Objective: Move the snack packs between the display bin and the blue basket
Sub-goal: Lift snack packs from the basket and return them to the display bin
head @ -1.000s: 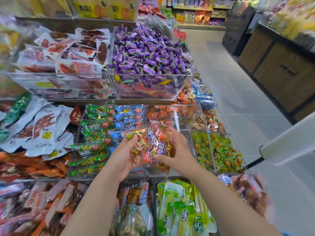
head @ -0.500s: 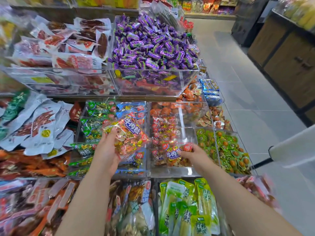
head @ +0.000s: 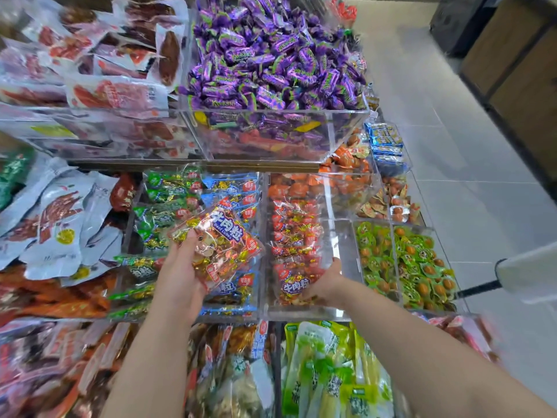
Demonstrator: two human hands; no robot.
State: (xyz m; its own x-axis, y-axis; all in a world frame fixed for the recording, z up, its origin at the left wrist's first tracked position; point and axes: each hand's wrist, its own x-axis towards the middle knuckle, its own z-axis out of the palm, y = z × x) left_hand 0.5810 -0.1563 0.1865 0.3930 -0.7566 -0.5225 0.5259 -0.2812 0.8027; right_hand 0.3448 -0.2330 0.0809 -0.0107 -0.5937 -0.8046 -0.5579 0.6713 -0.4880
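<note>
L hand [head: 177,279], centre-left of frame, grips a red-and-gold clear-film pack of beef cubes [head: 223,245]. Its thumb [head: 189,241] lies over the pack's left edge; the other fingers are under it & hidden. The pack is held up, face to the camera, tilted so its label runs diagonally down to the right. It hangs over the compartment of blue and green packs [head: 238,188], i.e. just left of the clear acrylic display bin [head: 342,236], not in it.

R hand [head: 327,283] is inside that bin at its lower end in frame, fingers curled round the right edge of a second beef-cube pack [head: 294,286]. That pack is the lowest of a row of like packs. The row runs up-down in frame along the bin's left side; the bin's right side shows bare acrylic.

Blue basket: not in view, so can't tell which way it lies from either hand.

Relation that matters: the bin is right of the L-hand pack, w/ only the acrylic divider between. R hand is nearer the bin's contents; L hand alone has the loose pack.

Prob. step: stocking the bin. If so, the L-hand pack needs a short shift right & down, turned to line up w/ the row. Risk: slippery film, & R hand fills the bin's lower end.
</note>
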